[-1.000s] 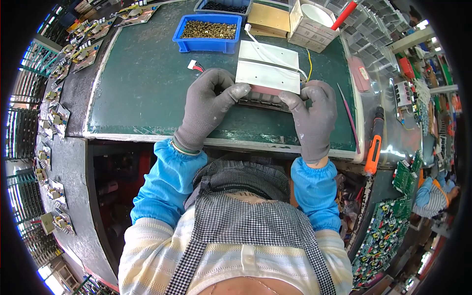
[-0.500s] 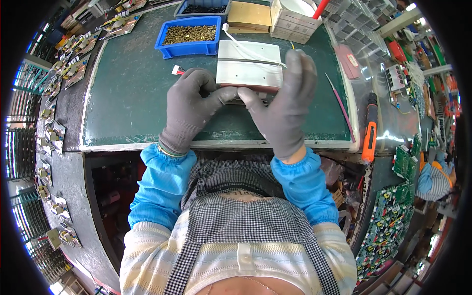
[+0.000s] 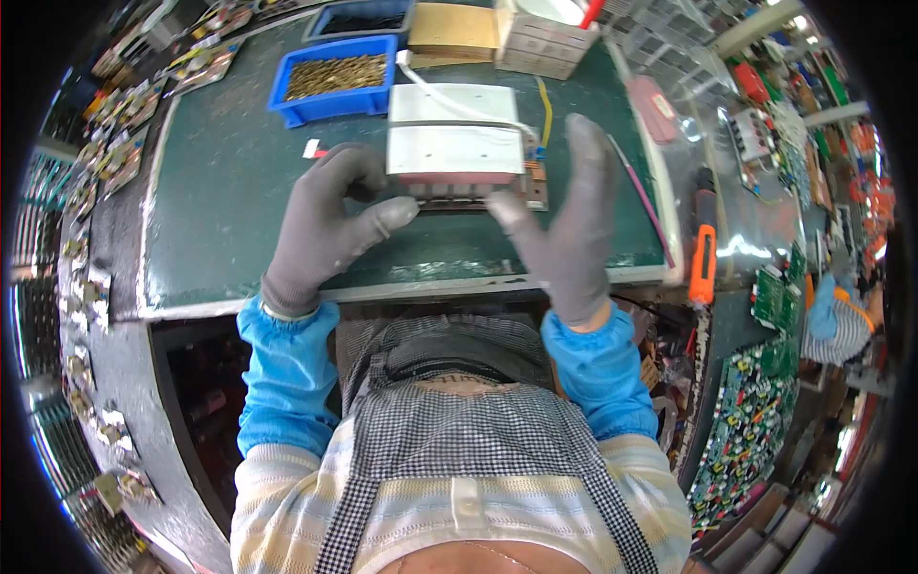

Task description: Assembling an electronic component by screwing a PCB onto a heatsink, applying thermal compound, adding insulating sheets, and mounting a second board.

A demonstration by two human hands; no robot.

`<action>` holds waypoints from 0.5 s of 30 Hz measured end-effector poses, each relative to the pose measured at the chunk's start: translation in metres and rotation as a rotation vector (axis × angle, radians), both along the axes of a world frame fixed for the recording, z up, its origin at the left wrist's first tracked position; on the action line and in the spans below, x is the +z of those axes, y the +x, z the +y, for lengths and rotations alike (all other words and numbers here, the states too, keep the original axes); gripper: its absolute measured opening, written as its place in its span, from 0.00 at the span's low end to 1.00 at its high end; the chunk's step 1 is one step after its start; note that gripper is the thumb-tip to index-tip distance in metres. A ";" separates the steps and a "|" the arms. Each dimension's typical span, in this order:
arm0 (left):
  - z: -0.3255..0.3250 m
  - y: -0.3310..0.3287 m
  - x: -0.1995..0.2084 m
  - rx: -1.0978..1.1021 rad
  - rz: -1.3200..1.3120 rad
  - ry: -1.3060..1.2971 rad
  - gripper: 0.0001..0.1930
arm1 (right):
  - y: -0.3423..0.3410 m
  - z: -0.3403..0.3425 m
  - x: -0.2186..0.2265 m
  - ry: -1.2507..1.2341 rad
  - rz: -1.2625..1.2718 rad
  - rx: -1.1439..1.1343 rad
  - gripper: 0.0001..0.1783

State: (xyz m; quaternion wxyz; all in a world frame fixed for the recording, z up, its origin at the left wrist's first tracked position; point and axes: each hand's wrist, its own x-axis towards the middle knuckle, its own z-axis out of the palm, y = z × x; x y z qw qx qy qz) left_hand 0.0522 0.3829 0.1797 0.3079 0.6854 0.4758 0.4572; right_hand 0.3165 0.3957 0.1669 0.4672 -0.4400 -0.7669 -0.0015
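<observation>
A white-topped metal assembly [image 3: 454,151] lies on the green work mat, with a dark slit across its plate and a reddish lower edge. Part of a circuit board [image 3: 537,187] shows beneath it at the right. A white cable [image 3: 459,107] runs over the plate, and a yellow wire [image 3: 548,113] stands out behind. My left hand [image 3: 335,225], in a grey glove, is at its left, thumb apart from the bent fingers. To the right, my gloved right hand [image 3: 572,220] is spread, slightly blurred. Neither grips the assembly. By the left fingers lies a small white connector [image 3: 312,148] with red wire.
A blue bin [image 3: 335,81] of small brass-coloured parts stands at the back, beside brown cardboard [image 3: 453,33] and a white box [image 3: 543,38]. At the right lie a purple pen-like tool [image 3: 643,201] and an orange-and-black tool [image 3: 703,239]. Circuit boards [image 3: 751,411] pile at far right.
Both hands have let go of the assembly's front edge and moved apart, left hand leftward, right hand rightward. The whole scene has shifted slightly left in view.
</observation>
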 end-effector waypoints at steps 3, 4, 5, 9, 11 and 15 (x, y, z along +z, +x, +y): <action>-0.001 0.012 0.002 0.139 0.188 0.019 0.23 | -0.023 0.009 0.002 0.092 -0.055 0.012 0.51; 0.000 0.012 -0.002 0.146 0.174 0.007 0.22 | -0.027 0.010 0.004 0.070 -0.102 -0.027 0.50; 0.000 0.007 -0.006 0.162 0.166 -0.007 0.21 | -0.026 0.010 0.008 0.046 -0.141 -0.057 0.49; -0.007 -0.014 0.001 0.044 0.020 -0.100 0.17 | 0.029 0.014 0.013 0.071 -0.111 -0.062 0.37; -0.008 -0.025 0.000 0.000 -0.059 -0.090 0.16 | 0.077 0.014 0.031 0.054 -0.142 -0.138 0.25; 0.003 -0.035 -0.014 0.239 -0.303 0.067 0.12 | 0.154 0.037 0.062 -0.135 -0.423 -0.324 0.13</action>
